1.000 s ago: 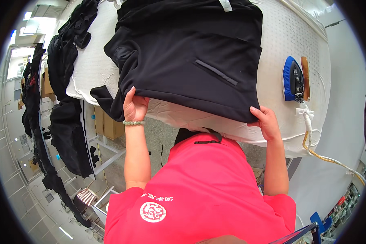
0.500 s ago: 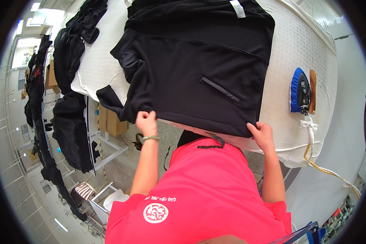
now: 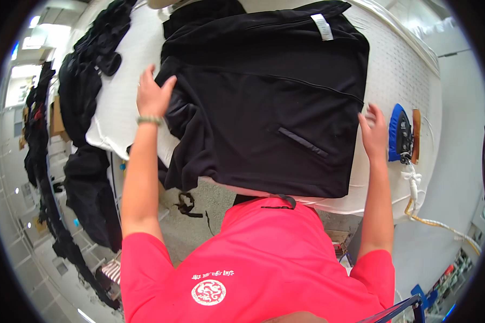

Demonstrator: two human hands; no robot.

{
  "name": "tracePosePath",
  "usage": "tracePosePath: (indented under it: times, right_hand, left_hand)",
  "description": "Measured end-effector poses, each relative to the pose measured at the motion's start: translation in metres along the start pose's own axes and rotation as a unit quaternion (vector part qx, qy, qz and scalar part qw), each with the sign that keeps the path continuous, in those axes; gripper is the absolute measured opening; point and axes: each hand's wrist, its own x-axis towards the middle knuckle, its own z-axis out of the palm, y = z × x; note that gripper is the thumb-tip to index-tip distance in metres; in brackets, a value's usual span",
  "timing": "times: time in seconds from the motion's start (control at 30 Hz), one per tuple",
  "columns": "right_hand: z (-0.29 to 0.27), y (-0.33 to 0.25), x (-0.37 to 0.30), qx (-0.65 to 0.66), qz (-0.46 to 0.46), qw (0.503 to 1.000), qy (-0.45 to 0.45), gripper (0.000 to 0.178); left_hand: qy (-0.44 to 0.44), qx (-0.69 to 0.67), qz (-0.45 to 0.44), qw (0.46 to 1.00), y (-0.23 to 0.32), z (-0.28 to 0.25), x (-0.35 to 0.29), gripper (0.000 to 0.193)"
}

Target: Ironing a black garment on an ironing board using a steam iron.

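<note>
A black jacket (image 3: 253,118) lies spread over the white padded ironing table (image 3: 124,97), with a slanted pocket strip (image 3: 303,142) and a white label (image 3: 322,27). Bunched folds run down its left side. Beside that upper left edge is my left hand (image 3: 154,96), thumb and fingers apart and nothing held. Along the right edge my right hand (image 3: 374,132) is raised with its fingers apart, the fingertips close to the cloth; whether they touch it I cannot tell. Neither hand grips the jacket.
An iron with a blue cover (image 3: 399,133) rests at the right beside a wooden piece (image 3: 416,134); its wrapped cord (image 3: 434,221) drops off the table's side. Black garments (image 3: 86,75) are heaped at the far left, and more hang on a rack (image 3: 37,145).
Both hands have let go of the jacket's lower hem and moved away from me, the left along the left side, the right up the right edge. The jacket now lies slightly nearer.
</note>
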Motion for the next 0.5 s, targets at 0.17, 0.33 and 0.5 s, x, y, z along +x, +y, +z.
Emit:
tracePosePath:
  times: [0.17,0.33,0.5]
  right_hand:
    - [0.032,0.005,0.045,-0.196,-0.156,0.967,0.039,0.033]
    - [0.015,-0.016,0.051,-0.141,-0.014,0.99,-0.012,0.023]
    - [0.015,-0.02,0.084,-0.129,0.066,0.989,0.018,0.027]
  left_hand:
    - [-0.23,0.008,-0.048,0.972,-0.043,0.068,0.053,0.058]
    - [-0.052,-0.061,-0.056,0.995,-0.085,0.046,0.045,0.043]
    - [-0.043,-0.038,-0.061,0.996,-0.068,0.049,0.085,0.042]
